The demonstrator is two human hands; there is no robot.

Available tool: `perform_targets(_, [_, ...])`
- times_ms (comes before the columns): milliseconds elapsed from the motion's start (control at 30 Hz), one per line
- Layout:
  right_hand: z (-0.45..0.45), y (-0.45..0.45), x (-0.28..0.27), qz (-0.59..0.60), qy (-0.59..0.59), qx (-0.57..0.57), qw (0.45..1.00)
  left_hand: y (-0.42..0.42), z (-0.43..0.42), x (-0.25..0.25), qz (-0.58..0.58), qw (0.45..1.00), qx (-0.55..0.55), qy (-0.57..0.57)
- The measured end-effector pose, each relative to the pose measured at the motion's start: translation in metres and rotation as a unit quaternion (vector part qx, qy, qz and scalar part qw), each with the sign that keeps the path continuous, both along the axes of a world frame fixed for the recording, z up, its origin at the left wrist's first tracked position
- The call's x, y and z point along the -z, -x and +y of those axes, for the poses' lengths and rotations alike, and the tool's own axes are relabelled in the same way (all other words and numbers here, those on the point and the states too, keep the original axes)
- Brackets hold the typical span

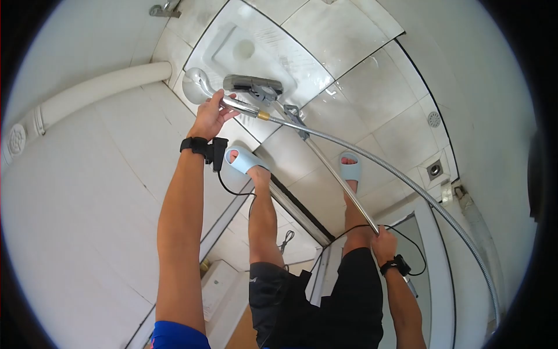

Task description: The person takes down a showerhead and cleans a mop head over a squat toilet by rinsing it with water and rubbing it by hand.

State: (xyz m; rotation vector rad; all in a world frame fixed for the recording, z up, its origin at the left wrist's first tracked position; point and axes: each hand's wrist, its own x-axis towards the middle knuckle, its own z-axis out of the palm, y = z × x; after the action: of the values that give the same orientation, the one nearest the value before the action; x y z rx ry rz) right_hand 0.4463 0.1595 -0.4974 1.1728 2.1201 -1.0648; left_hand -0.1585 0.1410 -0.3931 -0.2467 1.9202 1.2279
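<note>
Pale floor tiles [372, 87] border the squat pan [296, 55]. My left hand [210, 119] pinches the shower head [195, 86] by its handle, presumably for aiming; my right hand [383, 246] wraps the mop pole [340, 177], likely steadying the mop head [247, 83] just beyond my left grip.

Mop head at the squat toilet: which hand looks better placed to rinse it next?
Probably the left hand: it holds the shower head close beside the mop head, while the right hand grips the mop pole at its far end.
</note>
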Motion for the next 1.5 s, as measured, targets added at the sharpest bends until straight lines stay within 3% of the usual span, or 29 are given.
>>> perform_targets(467, [-0.066, -0.061, 0.033, 0.053, 0.025, 0.069, 0.996, -0.015, 0.014, -0.01, 0.031, 0.992, 0.111, 0.055])
perform_targets(767, [-0.103, -0.067, 0.023, 0.032, 0.074, 0.066, 0.995, -0.024, 0.018, 0.0, 0.016, 0.989, 0.132, 0.069])
perform_targets(1000, [-0.118, -0.062, 0.013, 0.013, 0.131, 0.126, 0.983, -0.024, 0.02, 0.001, 0.023, 0.981, 0.155, 0.118])
perform_targets(1500, [-0.153, -0.065, 0.017, 0.053, 0.072, 0.138, 0.986, -0.014, 0.028, -0.005, 0.053, 0.965, 0.217, 0.134])
